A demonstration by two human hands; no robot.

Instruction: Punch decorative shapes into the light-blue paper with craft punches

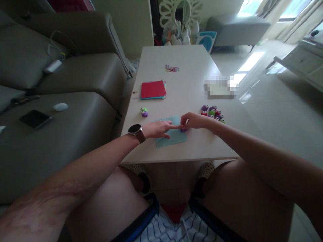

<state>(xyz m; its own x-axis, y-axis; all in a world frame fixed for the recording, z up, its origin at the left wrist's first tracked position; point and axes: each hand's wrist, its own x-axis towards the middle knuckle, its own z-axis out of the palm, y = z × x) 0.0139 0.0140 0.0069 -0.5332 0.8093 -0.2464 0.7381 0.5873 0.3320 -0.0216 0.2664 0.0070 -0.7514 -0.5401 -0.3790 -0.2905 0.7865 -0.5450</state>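
Left hand [158,129] lies flat, fingers spread, pinning the blue sheet [171,134] near the table [181,77] edge; right hand [193,121] pinches a purple punch [183,129] at the sheet's rim. Sheet: light, limp, likely creases; best held by edges

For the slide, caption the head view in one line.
Left hand flat on light blue paper, right hand pinching a small purple punch at its edge.

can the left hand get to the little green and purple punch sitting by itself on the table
Probably yes. The left hand rests flat on the light blue paper, and the lone punch lies just beyond it, with only bare table between.
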